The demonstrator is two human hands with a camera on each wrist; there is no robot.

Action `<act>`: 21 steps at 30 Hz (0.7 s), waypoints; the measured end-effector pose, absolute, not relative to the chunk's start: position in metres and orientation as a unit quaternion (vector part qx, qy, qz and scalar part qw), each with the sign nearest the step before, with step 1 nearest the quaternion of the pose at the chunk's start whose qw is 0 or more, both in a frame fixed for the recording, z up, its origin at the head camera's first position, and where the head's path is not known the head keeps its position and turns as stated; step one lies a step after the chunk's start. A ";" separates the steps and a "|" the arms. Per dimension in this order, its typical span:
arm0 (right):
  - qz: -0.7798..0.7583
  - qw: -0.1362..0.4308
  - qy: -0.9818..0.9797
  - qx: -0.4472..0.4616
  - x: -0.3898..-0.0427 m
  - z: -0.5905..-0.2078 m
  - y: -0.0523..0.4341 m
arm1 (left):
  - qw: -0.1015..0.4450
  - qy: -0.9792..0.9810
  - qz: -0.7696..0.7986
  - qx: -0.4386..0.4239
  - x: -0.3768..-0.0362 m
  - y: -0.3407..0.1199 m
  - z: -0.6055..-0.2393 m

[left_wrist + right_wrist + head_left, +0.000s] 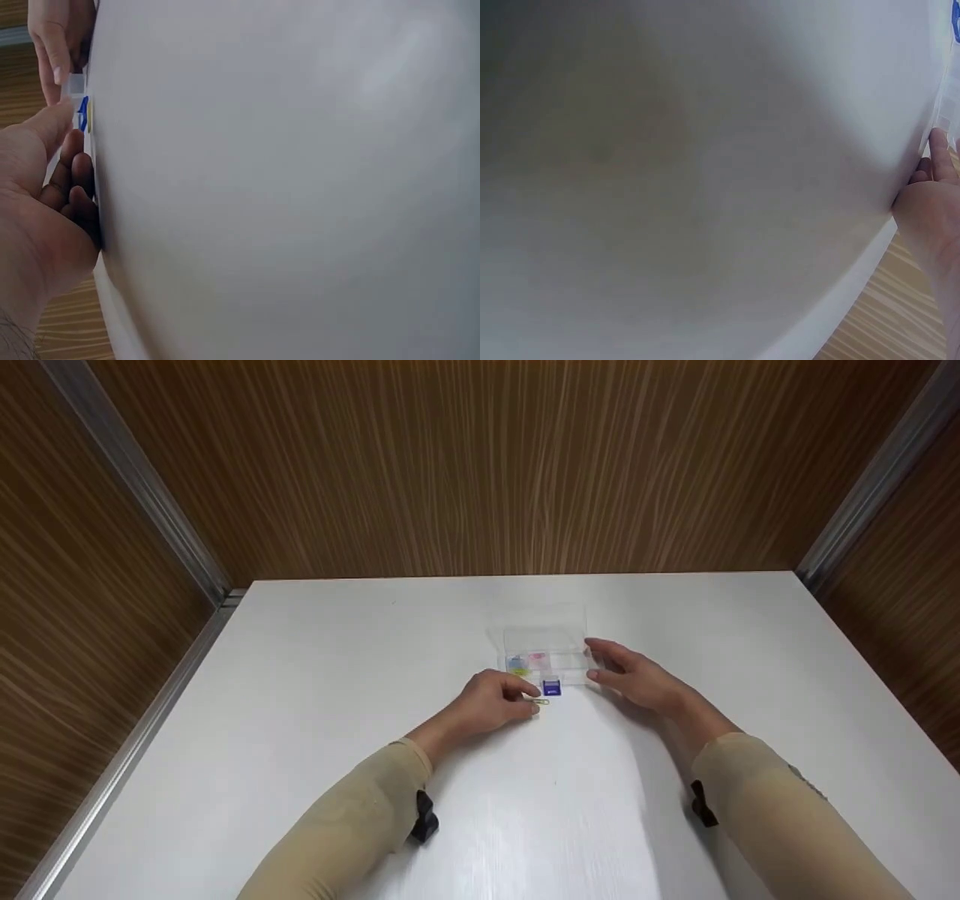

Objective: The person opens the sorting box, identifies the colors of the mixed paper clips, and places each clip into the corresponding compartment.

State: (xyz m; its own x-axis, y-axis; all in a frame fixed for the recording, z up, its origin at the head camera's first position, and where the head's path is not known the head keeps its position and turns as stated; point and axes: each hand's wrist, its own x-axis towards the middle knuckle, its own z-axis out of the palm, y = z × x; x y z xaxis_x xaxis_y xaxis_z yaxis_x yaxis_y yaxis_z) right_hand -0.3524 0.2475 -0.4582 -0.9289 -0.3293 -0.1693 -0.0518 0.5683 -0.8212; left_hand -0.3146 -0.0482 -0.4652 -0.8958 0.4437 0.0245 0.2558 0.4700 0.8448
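A white bench [300, 720] stands in a nook of brown wood-grain walls [480, 465] with metal corner strips [135, 480]. At its middle, the left hand [491, 706] pinches a gold paper clip [540, 702] beside a blue clip [551, 688]; the right hand [637, 679], fingers relaxed, touches a clear compartment box [544, 652].
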 end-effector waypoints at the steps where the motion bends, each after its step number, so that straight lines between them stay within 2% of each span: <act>1: -0.452 0.154 0.872 -0.109 -0.352 -0.458 0.247 | 0.101 0.853 0.470 0.203 -0.314 -0.048 -0.465; 21: -0.456 0.150 0.869 -0.119 -0.353 -0.458 0.248 | 0.088 0.867 0.448 0.199 -0.316 -0.044 -0.467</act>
State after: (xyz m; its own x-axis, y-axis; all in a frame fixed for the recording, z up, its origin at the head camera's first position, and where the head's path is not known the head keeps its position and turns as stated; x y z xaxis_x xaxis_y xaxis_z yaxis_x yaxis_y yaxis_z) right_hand -0.3527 0.2478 -0.4578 -0.9266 -0.3442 -0.1514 -0.0707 0.5547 -0.8290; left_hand -0.3162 -0.0442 -0.4666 -0.9056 0.4233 0.0253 0.2658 0.5202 0.8116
